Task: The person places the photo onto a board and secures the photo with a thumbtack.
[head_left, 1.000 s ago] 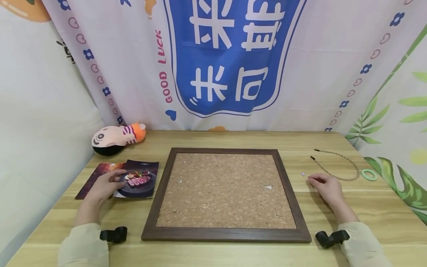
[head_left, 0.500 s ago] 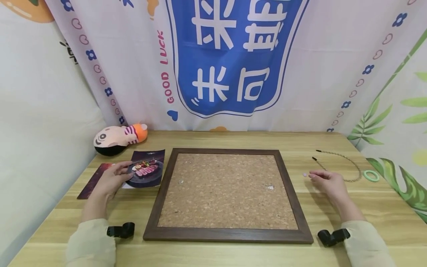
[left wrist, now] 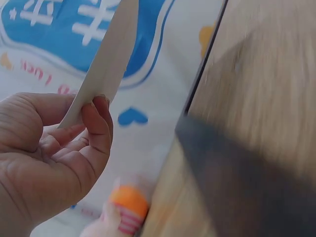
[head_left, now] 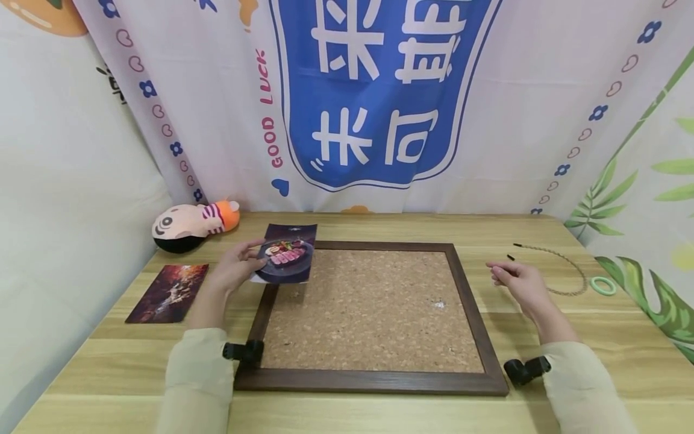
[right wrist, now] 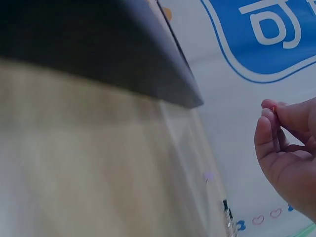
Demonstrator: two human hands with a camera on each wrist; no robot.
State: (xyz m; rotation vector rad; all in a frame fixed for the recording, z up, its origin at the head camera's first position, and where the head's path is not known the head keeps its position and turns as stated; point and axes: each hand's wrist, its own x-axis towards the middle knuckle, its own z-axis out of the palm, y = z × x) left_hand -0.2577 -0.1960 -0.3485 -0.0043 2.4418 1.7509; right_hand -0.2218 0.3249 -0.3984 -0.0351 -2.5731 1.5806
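My left hand (head_left: 235,265) pinches a photo print (head_left: 285,256) of a plated meat dish between thumb and fingers. The print is raised over the upper left corner of a framed cork board (head_left: 374,313); its pale back (left wrist: 106,64) shows in the left wrist view. Right of the board, my right hand (head_left: 520,286) is above the table. Its thumb and fingertips pinch a tiny orange-red thing (right wrist: 274,108), mostly hidden by the fingers. A lilac-headed pin (right wrist: 209,176) lies on the table near that hand, seen in the right wrist view.
Another dark red print (head_left: 169,294) lies at the table's left. A plush toy (head_left: 195,226) rests behind it. To the right are a braided cord (head_left: 575,271) with dark tips and a green ring (head_left: 603,286). A printed curtain (head_left: 347,199) hangs behind the table.
My left hand has lifted the dish print off the other print and carried it right, over the board's corner. My right hand has shifted slightly left and away from me.
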